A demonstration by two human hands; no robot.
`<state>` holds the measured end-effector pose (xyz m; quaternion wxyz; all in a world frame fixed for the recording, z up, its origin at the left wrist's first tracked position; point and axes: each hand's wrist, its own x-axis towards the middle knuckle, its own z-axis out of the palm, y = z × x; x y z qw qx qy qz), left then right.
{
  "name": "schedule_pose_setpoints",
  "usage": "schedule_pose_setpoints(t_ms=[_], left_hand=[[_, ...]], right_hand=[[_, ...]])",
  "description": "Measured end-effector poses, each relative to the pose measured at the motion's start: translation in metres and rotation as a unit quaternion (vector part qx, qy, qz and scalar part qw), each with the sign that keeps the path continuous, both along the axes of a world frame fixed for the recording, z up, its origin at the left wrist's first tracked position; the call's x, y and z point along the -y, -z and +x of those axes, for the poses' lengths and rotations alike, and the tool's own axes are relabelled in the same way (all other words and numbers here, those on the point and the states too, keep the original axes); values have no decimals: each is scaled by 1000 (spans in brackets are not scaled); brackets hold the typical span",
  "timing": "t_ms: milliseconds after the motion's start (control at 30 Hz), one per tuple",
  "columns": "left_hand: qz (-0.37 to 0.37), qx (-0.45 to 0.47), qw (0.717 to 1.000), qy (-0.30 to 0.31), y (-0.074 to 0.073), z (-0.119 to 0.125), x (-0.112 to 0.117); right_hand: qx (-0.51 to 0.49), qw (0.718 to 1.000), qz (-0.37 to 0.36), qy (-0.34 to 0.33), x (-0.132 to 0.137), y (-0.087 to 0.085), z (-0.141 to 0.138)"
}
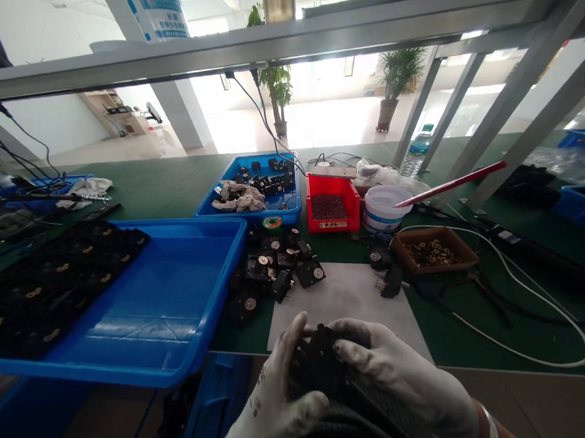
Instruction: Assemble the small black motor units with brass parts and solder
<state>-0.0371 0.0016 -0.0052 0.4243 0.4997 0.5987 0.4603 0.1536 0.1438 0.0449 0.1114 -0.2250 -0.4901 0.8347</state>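
Both my hands wear white gloves with dark smudges. Between them, over the near edge of a white paper sheet (pixel 347 298), is a black plastic part (pixel 323 356); its exact kind is hard to make out. My left hand (pixel 278 395) is curled along its left side, thumb toward me. From the right, my right hand (pixel 401 374) grips it with thumb and fingers, which partly cover it. Just beyond the sheet's left edge lies a pile of black parts with silver discs (pixel 280 263). Two more black pieces (pixel 389 282) rest on the sheet's right side.
A large blue tray (pixel 145 320) holds rows of black parts at left. Behind stand a blue tray (pixel 197 211), a red bin (pixel 312 221) of small pieces, a white tub (pixel 385 207) and a box of metal rings (pixel 466 261). A white cable (pixel 578 353) loops at right.
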Motion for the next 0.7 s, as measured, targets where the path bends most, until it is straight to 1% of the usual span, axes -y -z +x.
schedule_pose_setpoints(t_ms=[100, 167, 200, 267, 367, 433, 467, 533, 600, 700], left_hand=[[-47, -35, 998, -24, -2, 5, 4], [-44, -45, 998, -23, -6, 9, 4], [-40, -43, 998, -17, -8, 11, 4], [-43, -38, 998, -5, -12, 13, 3], [-49, -39, 998, -12, -15, 15, 5], [-35, -36, 999, -4, -15, 16, 7], [-21, -35, 999, 2, -15, 16, 7], [12, -38, 999, 13, -13, 17, 8], [30, -42, 999, 15, -9, 17, 7], [-9, -30, 999, 6, 2, 17, 6]], right_hand=[[24, 997, 63, 49, 10, 14, -2], [39, 993, 95, 52, 15, 18, -2], [49, 992, 104, 48, 16, 18, -1], [73, 991, 111, 28, 17, 11, 2], [91, 989, 110, -30, 17, -5, 7], [84, 988, 119, -56, 17, -13, 11], [75, 987, 129, -56, 18, -14, 12], [54, 988, 140, -44, 20, -10, 13], [40, 990, 137, -22, 24, -1, 13], [40, 992, 122, 11, 28, 16, 11]])
